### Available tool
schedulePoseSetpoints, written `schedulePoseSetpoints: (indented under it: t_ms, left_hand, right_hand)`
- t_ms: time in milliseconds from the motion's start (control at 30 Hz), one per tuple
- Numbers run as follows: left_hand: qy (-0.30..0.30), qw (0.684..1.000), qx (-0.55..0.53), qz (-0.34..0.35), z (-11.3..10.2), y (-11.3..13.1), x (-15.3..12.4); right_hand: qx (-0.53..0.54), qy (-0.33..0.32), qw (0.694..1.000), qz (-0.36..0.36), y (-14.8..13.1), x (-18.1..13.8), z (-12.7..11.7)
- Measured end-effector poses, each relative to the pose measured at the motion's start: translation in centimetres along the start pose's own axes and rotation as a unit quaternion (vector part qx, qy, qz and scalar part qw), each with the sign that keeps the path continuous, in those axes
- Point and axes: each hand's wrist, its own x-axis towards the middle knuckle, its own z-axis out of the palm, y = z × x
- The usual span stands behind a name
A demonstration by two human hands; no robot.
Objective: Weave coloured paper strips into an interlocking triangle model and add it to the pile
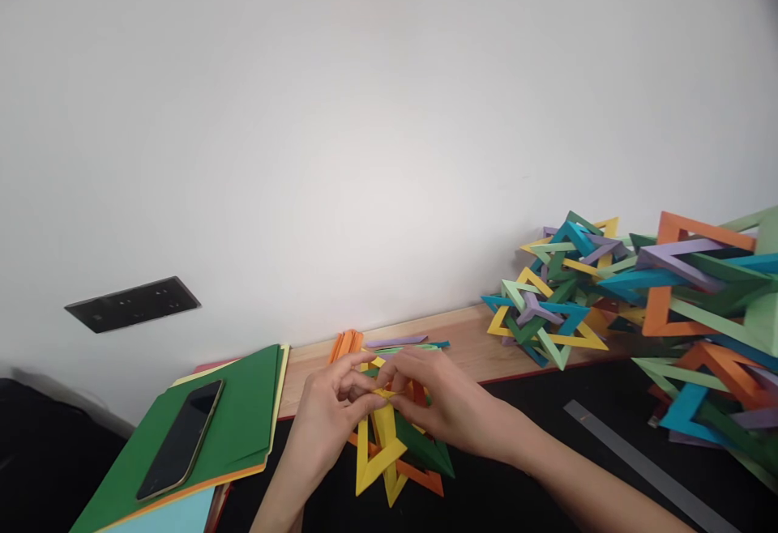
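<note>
Both my hands meet over a folded-paper star model of yellow, green and orange strips, low in the middle of the view. My left hand pinches a yellow strip near the model's top, fingers bent together. From the other side my right hand presses thumb and forefinger onto the same yellow part. Their fingertips almost touch and cover the join between the strips. Yellow and orange points of the model hang down below the hands, over the black mat.
Behind my hands lie orange folded strips and purple and green strips. Finished multicoloured paper stars are heaped at the right. A ruler rests on the mat. At left, a phone sits on green paper sheets.
</note>
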Motion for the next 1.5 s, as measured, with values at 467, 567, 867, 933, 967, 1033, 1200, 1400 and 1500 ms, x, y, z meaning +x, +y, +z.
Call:
schedulePoseSetpoints:
  t_ms: [467,567,867,933,967,1033,1200,1400,1500]
  left_hand:
    - [-0.031,0.999,0.001,0.019,0.3,0.1,-0.2]
    - [-0.030,0.999,0.009,0.022,0.2,0.1,-0.2]
    - [-0.033,0.999,0.013,0.013,0.3,-0.5,0.0]
    - [-0.034,0.999,0.012,0.007,0.3,-0.4,0.1]
    - [-0.033,0.999,0.011,0.007,0.3,-0.4,0.1]
    - [-0.033,0.999,0.008,0.007,0.2,-0.4,0.1]
    - [-0.028,0.999,0.003,0.017,0.2,-0.5,0.1]
    - [0.022,0.998,-0.026,0.047,0.2,0.0,0.0]
    - [0.070,0.994,-0.028,0.076,0.3,-0.2,-0.1]
  right_hand:
    - [0.041,-0.053,0.997,0.021,0.0,0.1,-2.0]
    - [0.036,-0.036,0.999,-0.001,0.1,0.2,-1.9]
    - [0.023,-0.064,0.998,0.014,0.5,0.0,-1.5]
    - [0.030,-0.072,0.997,0.019,0.4,0.0,-1.5]
    - [0.029,-0.070,0.997,0.016,0.4,0.0,-1.5]
    - [0.022,-0.058,0.998,0.006,0.4,0.1,-1.4]
    - [0.035,-0.026,0.999,0.020,0.5,0.3,-0.8]
    - [0.054,0.036,0.997,0.050,0.6,0.6,0.0]
    - [0.065,0.073,0.993,0.062,0.5,0.7,0.6]
